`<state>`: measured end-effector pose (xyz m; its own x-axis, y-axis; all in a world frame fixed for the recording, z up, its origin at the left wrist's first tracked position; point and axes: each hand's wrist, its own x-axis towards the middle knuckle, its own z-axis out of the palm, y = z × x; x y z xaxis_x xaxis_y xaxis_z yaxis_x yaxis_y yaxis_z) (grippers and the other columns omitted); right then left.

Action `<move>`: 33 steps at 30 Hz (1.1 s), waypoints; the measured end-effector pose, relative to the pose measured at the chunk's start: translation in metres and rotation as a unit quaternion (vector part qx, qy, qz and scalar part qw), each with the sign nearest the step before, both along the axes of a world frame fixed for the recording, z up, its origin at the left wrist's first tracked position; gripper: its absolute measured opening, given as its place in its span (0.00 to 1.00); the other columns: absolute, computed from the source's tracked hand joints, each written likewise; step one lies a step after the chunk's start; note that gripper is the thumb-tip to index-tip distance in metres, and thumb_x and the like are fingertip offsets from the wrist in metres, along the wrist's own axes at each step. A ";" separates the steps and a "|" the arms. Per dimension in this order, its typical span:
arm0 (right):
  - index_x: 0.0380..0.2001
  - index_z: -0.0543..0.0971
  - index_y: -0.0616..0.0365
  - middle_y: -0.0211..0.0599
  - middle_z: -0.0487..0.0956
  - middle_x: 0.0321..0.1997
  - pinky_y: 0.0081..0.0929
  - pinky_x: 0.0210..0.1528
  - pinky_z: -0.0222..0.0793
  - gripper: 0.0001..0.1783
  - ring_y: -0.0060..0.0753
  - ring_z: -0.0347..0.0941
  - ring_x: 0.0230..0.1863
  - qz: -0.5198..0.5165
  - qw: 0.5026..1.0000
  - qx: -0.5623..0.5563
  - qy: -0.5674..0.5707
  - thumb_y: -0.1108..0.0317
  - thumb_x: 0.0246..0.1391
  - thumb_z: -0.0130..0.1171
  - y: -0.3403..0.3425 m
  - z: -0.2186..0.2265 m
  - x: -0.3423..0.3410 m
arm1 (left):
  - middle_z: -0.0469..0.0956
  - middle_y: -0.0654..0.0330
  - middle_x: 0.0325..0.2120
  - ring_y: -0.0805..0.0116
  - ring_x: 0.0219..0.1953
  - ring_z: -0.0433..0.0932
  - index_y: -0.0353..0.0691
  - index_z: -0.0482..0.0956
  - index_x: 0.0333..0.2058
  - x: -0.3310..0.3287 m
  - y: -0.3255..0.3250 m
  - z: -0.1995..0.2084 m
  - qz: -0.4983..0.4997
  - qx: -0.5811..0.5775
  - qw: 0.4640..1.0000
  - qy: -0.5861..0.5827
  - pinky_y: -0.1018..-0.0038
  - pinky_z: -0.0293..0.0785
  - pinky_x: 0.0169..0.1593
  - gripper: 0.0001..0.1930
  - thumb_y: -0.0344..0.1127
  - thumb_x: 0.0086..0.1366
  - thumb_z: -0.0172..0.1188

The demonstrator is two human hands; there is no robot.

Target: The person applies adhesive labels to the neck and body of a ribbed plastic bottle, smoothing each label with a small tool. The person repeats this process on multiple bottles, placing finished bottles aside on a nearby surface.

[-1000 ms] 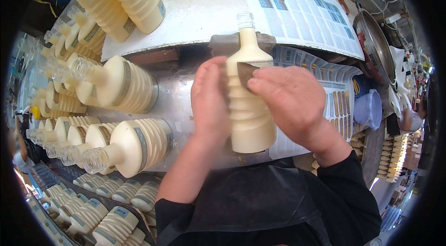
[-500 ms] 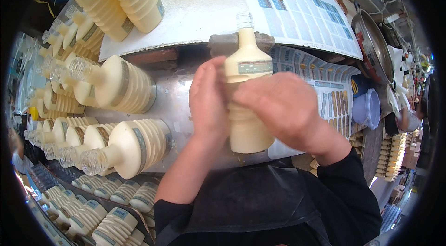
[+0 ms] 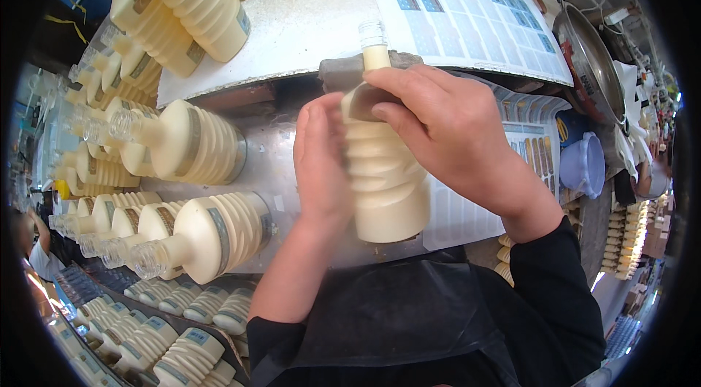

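A cream bottle (image 3: pixel 387 182) with a ridged body and a clear threaded neck lies in front of me, its neck pointing away and resting on a grey block (image 3: pixel 339 74). My left hand (image 3: pixel 320 161) is upright along the bottle's left side, fingers stretched out and slightly blurred; whether it touches the bottle is hard to tell. Between thumb and fingers, my right hand (image 3: pixel 460 128) pinches a thin dark grey flat pad (image 3: pixel 371 100) against the bottle's shoulder. That hand and the pad hide the shoulder band.
Cream bottles (image 3: pixel 193 140) lie in rows at the left, and more (image 3: pixel 201 4) stand on the white board (image 3: pixel 307 22). Sheets of printed decals (image 3: pixel 467 18) spread at the right, some under the board. A lilac bucket (image 3: pixel 582 164) and a metal pan (image 3: pixel 595 58) are farther right.
My right hand has moved away from me, up the bottle to its shoulder, covering the patterned band that showed before. The dark pad now shows clearly. My left hand stays beside the bottle.
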<state>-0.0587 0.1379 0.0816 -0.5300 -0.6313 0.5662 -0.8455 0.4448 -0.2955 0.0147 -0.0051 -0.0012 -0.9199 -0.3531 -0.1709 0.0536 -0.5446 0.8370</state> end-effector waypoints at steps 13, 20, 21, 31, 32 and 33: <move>0.39 0.80 0.59 0.39 0.83 0.29 0.32 0.35 0.78 0.06 0.38 0.82 0.30 -0.045 0.966 -0.186 -0.172 0.74 0.58 0.61 0.007 -0.004 0.003 | 0.76 0.60 0.46 0.72 0.48 0.74 0.37 0.72 0.56 0.004 0.003 0.009 0.002 -0.014 1.000 0.009 0.71 0.72 0.56 0.20 0.46 0.81 0.41; 0.57 0.67 0.61 0.62 0.77 0.52 0.52 0.57 0.69 0.20 0.66 0.74 0.55 -0.052 0.963 -0.164 -0.208 0.72 0.63 0.51 -0.031 -0.026 -0.003 | 0.74 0.58 0.51 0.72 0.51 0.73 0.37 0.69 0.59 0.001 0.005 0.006 0.005 -0.151 0.988 0.011 0.72 0.70 0.57 0.20 0.45 0.79 0.48; 0.58 0.67 0.61 0.62 0.76 0.53 0.52 0.58 0.69 0.20 0.65 0.73 0.56 -0.071 0.976 -0.133 -0.159 0.71 0.63 0.51 -0.032 -0.032 -0.002 | 0.73 0.60 0.50 0.73 0.50 0.72 0.36 0.68 0.60 0.001 0.006 0.002 0.015 -0.167 0.986 0.018 0.73 0.69 0.57 0.22 0.48 0.79 0.48; 0.61 0.67 0.62 0.59 0.77 0.56 0.43 0.59 0.72 0.25 0.57 0.77 0.55 -0.102 0.905 -0.293 -0.293 0.70 0.62 0.56 0.020 -0.054 -0.032 | 0.70 0.51 0.52 0.61 0.52 0.71 0.35 0.72 0.57 -0.016 0.000 0.004 0.009 -0.418 0.907 -0.060 0.66 0.67 0.60 0.23 0.43 0.69 0.60; 0.60 0.67 0.62 0.60 0.77 0.54 0.45 0.57 0.72 0.24 0.58 0.77 0.54 -0.105 0.893 -0.338 -0.279 0.71 0.62 0.56 0.010 -0.049 -0.029 | 0.70 0.51 0.52 0.60 0.52 0.71 0.35 0.72 0.56 -0.015 -0.001 0.005 0.006 -0.397 0.916 -0.060 0.65 0.67 0.60 0.23 0.44 0.70 0.60; 0.59 0.66 0.62 0.60 0.76 0.54 0.46 0.57 0.72 0.24 0.60 0.76 0.54 -0.097 0.903 -0.317 -0.275 0.72 0.62 0.55 0.000 -0.040 -0.022 | 0.70 0.50 0.53 0.60 0.53 0.71 0.35 0.72 0.56 -0.015 -0.002 0.006 0.001 -0.376 0.924 -0.061 0.65 0.67 0.60 0.23 0.45 0.70 0.59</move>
